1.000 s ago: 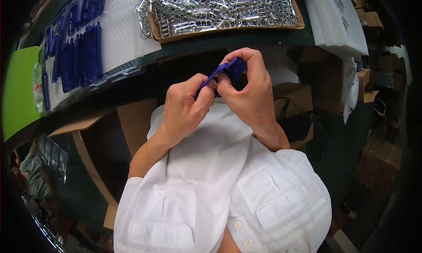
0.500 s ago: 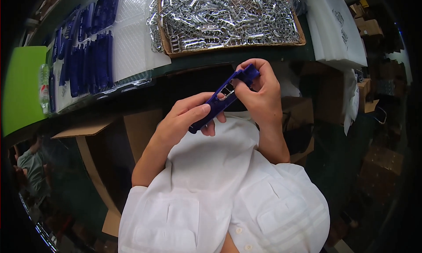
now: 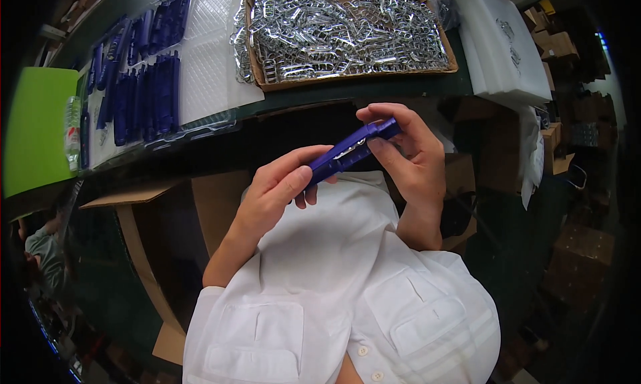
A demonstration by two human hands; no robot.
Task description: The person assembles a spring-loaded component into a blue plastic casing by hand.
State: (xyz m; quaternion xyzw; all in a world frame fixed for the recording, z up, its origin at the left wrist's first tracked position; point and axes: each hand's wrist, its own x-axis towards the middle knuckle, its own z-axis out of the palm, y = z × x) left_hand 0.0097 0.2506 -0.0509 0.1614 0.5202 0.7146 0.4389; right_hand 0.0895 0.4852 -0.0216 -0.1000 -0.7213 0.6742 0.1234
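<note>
- Head view, centre: left hand point(image 3: 270, 189) and right hand point(image 3: 417, 162) both gripped one long blue casing point(image 3: 344, 144).
- Upper centre: one cardboard box point(image 3: 360, 78) held countless shiny metal clips point(image 3: 347, 37).

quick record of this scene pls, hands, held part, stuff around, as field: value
left hand: grips lower-left end of slim blue part
right hand: thumb and fingers on its upper-right end
held part: tilted, shiny metal piece along its middle
left: green panel, clear bottle, loose blue parts
centre: cardboard tray heaped with metal pieces
right: stacked white sheets
</note>
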